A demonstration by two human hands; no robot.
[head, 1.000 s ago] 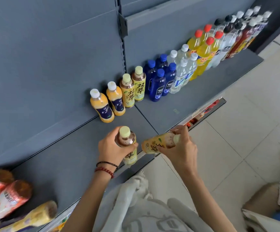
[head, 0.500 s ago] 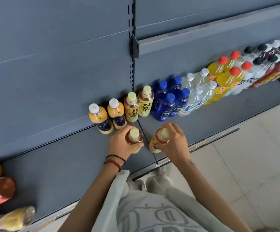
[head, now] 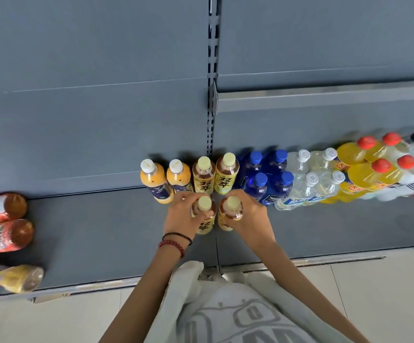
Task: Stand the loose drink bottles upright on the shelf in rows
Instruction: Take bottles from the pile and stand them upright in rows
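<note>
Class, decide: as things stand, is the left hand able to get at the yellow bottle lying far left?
Probably not yet: the left hand grips a tea bottle, though bare shelf leads to the yellow bottle.

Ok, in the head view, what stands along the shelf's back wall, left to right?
Two white-capped orange juice bottles → two pale-capped yellow-label tea bottles → blue-capped blue bottles → white-capped clear bottles → red-capped yellow bottles.

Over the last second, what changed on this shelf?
The left hand and right hand moved their bottles from the shelf edge back toward the rear row; the right bottle swung from sideways to upright beside the left bottle. Both stay gripped. Rear row and lying bottles unchanged.
</note>
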